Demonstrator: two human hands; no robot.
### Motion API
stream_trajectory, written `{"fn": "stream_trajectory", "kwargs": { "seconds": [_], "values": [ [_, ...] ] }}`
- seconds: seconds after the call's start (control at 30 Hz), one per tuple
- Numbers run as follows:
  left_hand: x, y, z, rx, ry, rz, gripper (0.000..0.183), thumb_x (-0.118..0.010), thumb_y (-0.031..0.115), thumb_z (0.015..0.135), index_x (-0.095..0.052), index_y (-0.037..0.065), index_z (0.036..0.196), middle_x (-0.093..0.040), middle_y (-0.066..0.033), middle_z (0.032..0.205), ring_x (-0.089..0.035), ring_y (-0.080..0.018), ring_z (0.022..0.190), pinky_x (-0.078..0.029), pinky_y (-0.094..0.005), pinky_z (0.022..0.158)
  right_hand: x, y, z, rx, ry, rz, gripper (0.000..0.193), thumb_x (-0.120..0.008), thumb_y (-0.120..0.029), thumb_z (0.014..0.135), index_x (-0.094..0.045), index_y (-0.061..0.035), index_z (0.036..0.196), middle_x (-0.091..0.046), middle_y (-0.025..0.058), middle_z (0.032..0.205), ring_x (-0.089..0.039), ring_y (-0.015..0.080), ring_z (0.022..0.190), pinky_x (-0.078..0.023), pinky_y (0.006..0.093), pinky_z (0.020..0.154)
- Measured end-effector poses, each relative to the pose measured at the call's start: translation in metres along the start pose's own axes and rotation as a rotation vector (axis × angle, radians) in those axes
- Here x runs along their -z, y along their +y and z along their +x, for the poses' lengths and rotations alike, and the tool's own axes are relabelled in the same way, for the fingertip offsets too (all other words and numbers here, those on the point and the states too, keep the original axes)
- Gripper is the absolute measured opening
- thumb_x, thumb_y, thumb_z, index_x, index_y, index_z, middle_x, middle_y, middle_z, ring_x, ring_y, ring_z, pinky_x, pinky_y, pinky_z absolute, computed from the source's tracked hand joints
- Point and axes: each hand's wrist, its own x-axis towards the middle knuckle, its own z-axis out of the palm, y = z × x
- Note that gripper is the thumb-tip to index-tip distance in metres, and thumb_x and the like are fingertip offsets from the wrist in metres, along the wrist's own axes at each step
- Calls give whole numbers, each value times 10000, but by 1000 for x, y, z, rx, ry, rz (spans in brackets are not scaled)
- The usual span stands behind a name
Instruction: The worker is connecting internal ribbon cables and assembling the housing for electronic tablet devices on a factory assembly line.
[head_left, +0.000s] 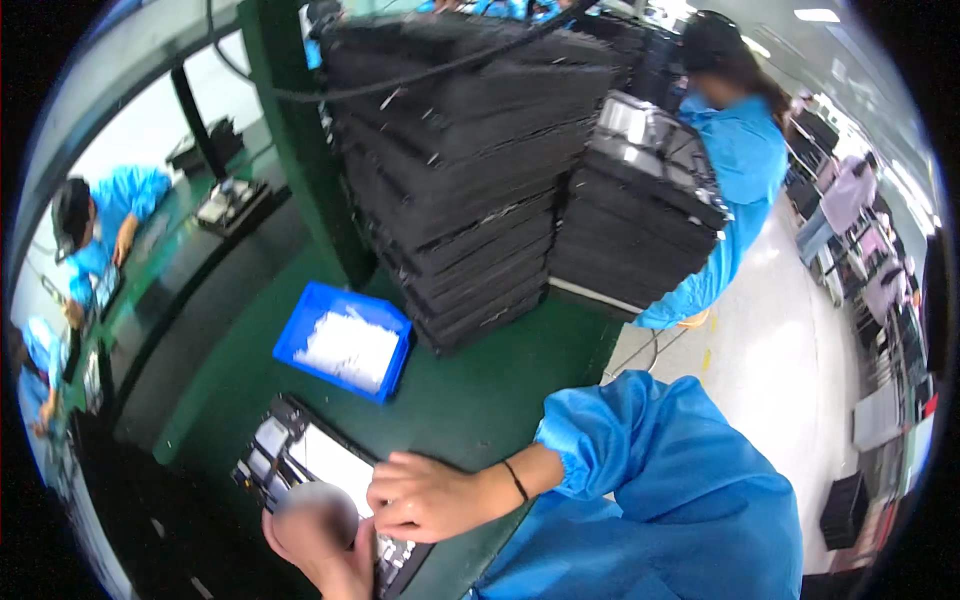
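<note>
A black tray (287,415) lies on the green table in front of me, holding a white flat piece (335,468) and several small light parts. My left hand (330,560) is over the tray's near end; a round blurred patch covers most of its fingers, so their grip is hidden. Close beside it, my right hand (430,497) rests at the right edge of the white piece with its fingers curled in. Whatever those fingertips hold, if anything, is too small to make out. Beyond the tray stands a blue bin (300,322) filled with small white pieces.
Tall stacks of black trays (450,170) stand at the far side of the green table (470,400). Behind them a person in blue (745,160) is beside another black stack (630,230). A green post (305,150) rises at left; a dark cable (420,80) hangs across.
</note>
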Motion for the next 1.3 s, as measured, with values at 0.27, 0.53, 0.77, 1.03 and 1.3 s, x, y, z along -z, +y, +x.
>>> {"fn": "stream_trajectory", "kwargs": {
  "seconds": [0.27, 0.53, 0.77, 1.03, 1.3],
  "values": [
    [15, 28, -32, -147, -288, -69, 653, -567, 376, 892, -417, -62, 1353, -530, -230, 1298, -427, -383, 1286, -169, -567, 1108, -17, 7, -6, 63, 118, -6, 130, -682, -184, 717, -620, -105, 634, -561, 34, 817, -511, 217, 870, -368, 366, 751],
    [27, 2, -10, -220, -314, 163, 532, -502, 356, 922, -501, -32, 1286, -587, -215, 1228, -432, -377, 1281, -176, -558, 1120, -8, 1, -3, 90, 89, -48, 94, -670, -164, 743, -651, -111, 667, -551, 7, 833, -517, 174, 863, -367, 330, 732],
    [34, 17, -16, -216, -411, 86, 578, -529, 371, 895, -488, -40, 1298, -543, -254, 1267, -439, -421, 1259, -194, -546, 1119, -12, 9, -5, 96, 95, -60, 87, -674, -168, 742, -659, -108, 680, -553, 16, 823, -516, 181, 864, -363, 333, 733],
    [25, 5, -11, -227, -291, 138, 518, -502, 353, 921, -528, -25, 1276, -593, -264, 1181, -490, -387, 1217, -185, -528, 1130, -17, 10, -2, 106, 55, -62, 111, -665, -179, 744, -647, -96, 673, -534, 28, 799, -502, 200, 848, -362, 342, 739],
    [19, -14, -21, -96, -319, -75, 481, -450, 307, 959, -513, -17, 1308, -511, -224, 1336, -367, -375, 1333, -119, -515, 1149, -20, 19, 3, 138, 74, 33, 101, -666, -177, 718, -646, -109, 647, -542, 28, 765, -506, 214, 817, -366, 352, 728]
  ]
}}
